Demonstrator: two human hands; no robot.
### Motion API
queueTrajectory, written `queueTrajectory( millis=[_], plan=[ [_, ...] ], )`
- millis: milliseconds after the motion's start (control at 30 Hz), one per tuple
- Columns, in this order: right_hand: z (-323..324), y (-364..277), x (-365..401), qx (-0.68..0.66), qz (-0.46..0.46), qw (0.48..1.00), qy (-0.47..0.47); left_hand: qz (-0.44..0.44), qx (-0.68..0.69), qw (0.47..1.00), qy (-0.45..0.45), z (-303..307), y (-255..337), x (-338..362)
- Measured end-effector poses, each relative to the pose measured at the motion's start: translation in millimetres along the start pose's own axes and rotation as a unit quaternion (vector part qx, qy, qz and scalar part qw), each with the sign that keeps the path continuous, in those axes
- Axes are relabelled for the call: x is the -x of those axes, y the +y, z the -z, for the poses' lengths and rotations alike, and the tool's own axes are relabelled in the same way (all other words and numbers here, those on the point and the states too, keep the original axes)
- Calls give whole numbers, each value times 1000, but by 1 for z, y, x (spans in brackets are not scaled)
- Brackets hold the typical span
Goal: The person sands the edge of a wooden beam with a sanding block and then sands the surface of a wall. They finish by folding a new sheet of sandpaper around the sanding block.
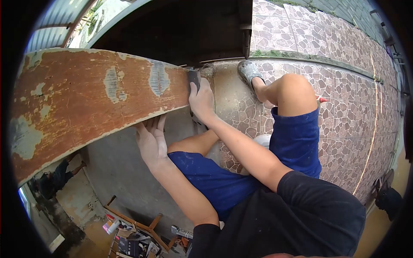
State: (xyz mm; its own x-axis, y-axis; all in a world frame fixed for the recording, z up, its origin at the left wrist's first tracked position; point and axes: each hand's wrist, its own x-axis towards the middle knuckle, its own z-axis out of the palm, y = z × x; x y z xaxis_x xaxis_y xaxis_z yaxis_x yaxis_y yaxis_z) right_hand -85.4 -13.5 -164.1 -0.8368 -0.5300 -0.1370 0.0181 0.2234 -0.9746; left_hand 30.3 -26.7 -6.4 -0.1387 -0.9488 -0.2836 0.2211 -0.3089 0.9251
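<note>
A long wooden board [137,88] with worn reddish-brown paint and bare grey patches stretches across the left half of the view. At its right end, my right hand [202,101] is closed around a dark sanding block [194,78], which is against the board's end. My left hand [151,142] grips the board's lower edge, its palm showing; the fingertips are hidden behind the wood. Pale dust coats both hands.
My bent knee [297,92] and a grey clog [248,71] are to the right, over stone-patterned floor tiles [344,116]. Below left stands a wooden frame [137,225] among boxes and clutter. Another person [53,178] is at the far left, partly seen.
</note>
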Motion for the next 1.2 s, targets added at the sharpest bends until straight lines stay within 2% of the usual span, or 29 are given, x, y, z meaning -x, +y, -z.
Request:
queueTrajectory(
  millis=[100,167,200,267,300,333,400,533,600,633,667,733,833,900,967,1067,1133,1200],
  plan=[
    [-25,94,-35,54,-66,996,-6,-28,-10,999,13,-4,-2,-1],
    [-33,135,-47,107,-182,976,-48,-28,-27,999,10,2,-1,-2],
    [-34,135,-40,106,-191,975,-50,-23,-34,999,12,5,-1,-1],
    [-31,114,-38,73,-110,991,-17,-44,-28,998,-17,7,-6,-5],
    [-22,85,-25,44,-63,997,12,-42,-29,999,-17,7,-7,-6],
    [-6,50,-14,3,-54,998,-13,-51,-30,998,-24,7,-7,-5],
    [-9,25,-5,-4,0,1000,24,-59,-33,997,-28,8,-7,-3],
    [-26,71,-46,23,-54,998,33,-41,-21,999,-9,4,-4,-4],
    [-28,86,-67,62,-141,988,-21,-28,-15,999,5,2,-2,0],
    [-24,72,-60,50,-95,994,-16,-30,-12,999,0,-1,-3,0],
    [-18,61,-42,50,-89,995,-15,-31,-8,999,-3,-3,-3,0],
    [2,24,4,-26,-14,999,-28,-32,-7,999,-6,-5,-2,0],
    [-1,19,25,-43,-21,999,5,-35,-10,999,-4,-4,-4,0],
    [-16,47,-12,22,-43,999,17,-33,-12,999,-2,-3,-6,1],
    [-26,84,-59,47,-132,990,-21,-41,-11,999,12,-5,-6,0],
    [-19,68,-45,50,-77,995,-30,-35,-8,999,-3,-2,-7,-2],
    [4,37,5,-20,-46,997,-51,-37,-10,999,-5,-3,-7,-3],
    [4,37,25,-26,-25,997,-64,-37,-17,999,-1,-2,-8,-1]
  ],
)
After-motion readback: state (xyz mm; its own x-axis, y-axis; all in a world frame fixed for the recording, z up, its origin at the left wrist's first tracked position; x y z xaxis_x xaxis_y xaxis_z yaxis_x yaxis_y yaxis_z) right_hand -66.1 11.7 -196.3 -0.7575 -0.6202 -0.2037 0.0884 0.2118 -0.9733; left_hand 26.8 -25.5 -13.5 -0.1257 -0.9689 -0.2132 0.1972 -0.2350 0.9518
